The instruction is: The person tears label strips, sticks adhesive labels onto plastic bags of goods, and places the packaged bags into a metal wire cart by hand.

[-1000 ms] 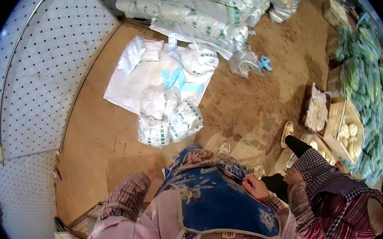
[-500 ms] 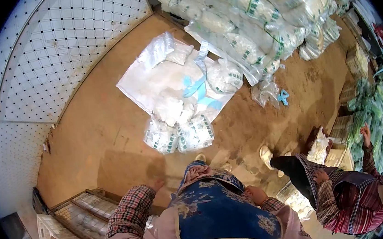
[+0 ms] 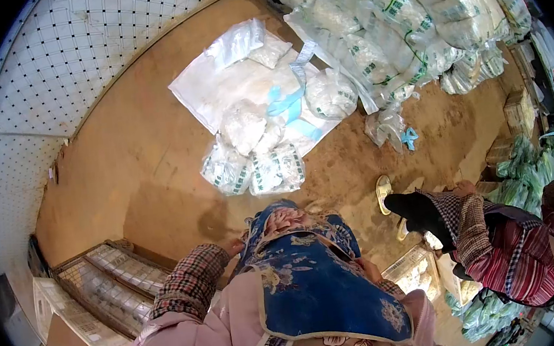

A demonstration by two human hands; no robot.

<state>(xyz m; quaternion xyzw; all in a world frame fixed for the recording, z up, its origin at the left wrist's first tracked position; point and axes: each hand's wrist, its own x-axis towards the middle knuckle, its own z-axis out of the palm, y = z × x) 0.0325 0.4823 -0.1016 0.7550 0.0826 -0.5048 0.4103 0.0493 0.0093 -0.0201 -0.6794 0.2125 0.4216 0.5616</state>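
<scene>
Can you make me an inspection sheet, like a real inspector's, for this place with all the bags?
Surface: brown floor, stained in places; a white sheet lies on it.
Job's things: plump bags with green print, on and at the edge of the sheet; apron between the hands.
Clutter: blue strips on the sheet; crumpled plastic on the floor.
Hands: left hand by the apron's left edge; right hand by its right, partly hidden. Whether they grip anything, can't tell.
Cables: nothing seen.
Surroundings: dotted wall, bag stack, crate, another person.
</scene>
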